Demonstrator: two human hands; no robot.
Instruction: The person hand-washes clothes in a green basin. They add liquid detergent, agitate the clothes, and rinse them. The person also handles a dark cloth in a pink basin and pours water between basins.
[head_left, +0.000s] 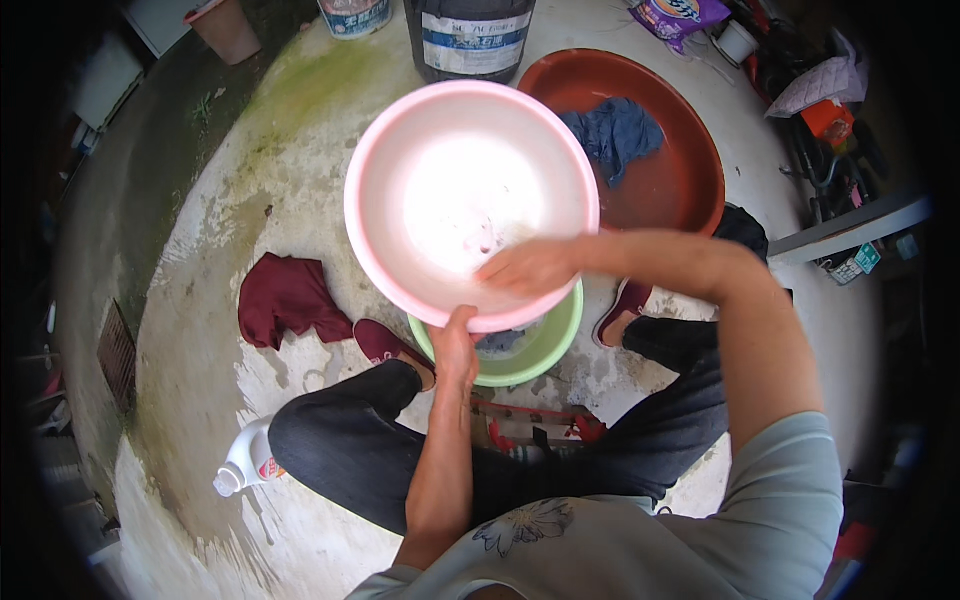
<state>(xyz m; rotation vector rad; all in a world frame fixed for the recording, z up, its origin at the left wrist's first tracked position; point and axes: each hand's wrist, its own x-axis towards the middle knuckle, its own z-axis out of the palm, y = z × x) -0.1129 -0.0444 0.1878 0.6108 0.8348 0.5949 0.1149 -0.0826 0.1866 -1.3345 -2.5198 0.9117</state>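
Note:
A pink-rimmed plastic basin (382, 277) is tilted up in front of me, its inside bright and partly washed out by glare. My left hand (454, 349) grips its near rim, thumb over the edge. Inside, blurred, my right hand (529, 268) lies against the lower right part of the wall; whether it holds anything cannot be told. Beneath the pink basin stands a light green basin (566, 330), partly covered, with dark wet cloth (501, 340) in it. To the upper right, a large red-brown basin (686, 135) contains a blue cloth (619, 139).
A maroon cloth (289, 300) lies on the wet concrete at left. Near my knee is a white plastic bottle (251, 457). Beyond the basins stand a black bucket (472, 45), a labelled tub (356, 16) and a purple packet (675, 19). A floor drain grate (118, 356) is far left.

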